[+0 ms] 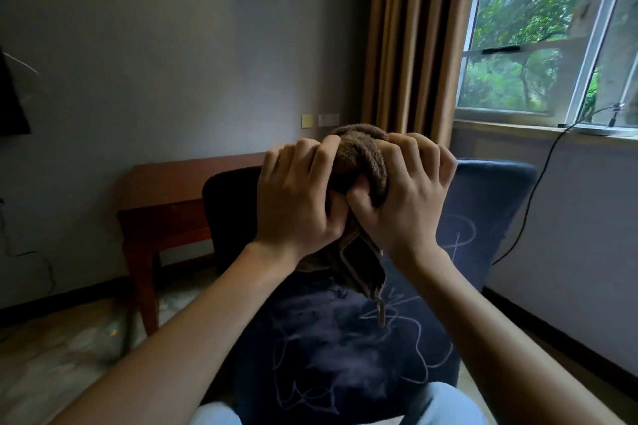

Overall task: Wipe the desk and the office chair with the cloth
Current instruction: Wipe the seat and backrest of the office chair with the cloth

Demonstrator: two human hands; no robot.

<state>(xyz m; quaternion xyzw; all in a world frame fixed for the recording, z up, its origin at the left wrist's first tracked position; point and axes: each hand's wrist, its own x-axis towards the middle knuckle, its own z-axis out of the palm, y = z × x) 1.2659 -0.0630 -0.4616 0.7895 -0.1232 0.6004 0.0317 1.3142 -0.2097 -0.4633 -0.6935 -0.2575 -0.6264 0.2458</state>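
A brown fluffy cloth (359, 155) is bunched between both hands in mid-air, with a corner hanging down below them. My left hand (297, 200) grips its left side with curled fingers. My right hand (404, 193) grips its right side, thumb pressed into the fabric. Below and behind the hands stands a dark blue upholstered chair (345, 348) with pale scribbled marks on its seat and back. A reddish wooden desk (172, 197) stands against the wall at the left, behind a black chair back (228, 217).
A window (538, 38) with a brown curtain (411, 38) fills the upper right. A black cable (531, 203) hangs from the sill down the right wall. Wall sockets (328, 119) sit above the desk. My light-trousered knees (448, 404) show at the bottom.
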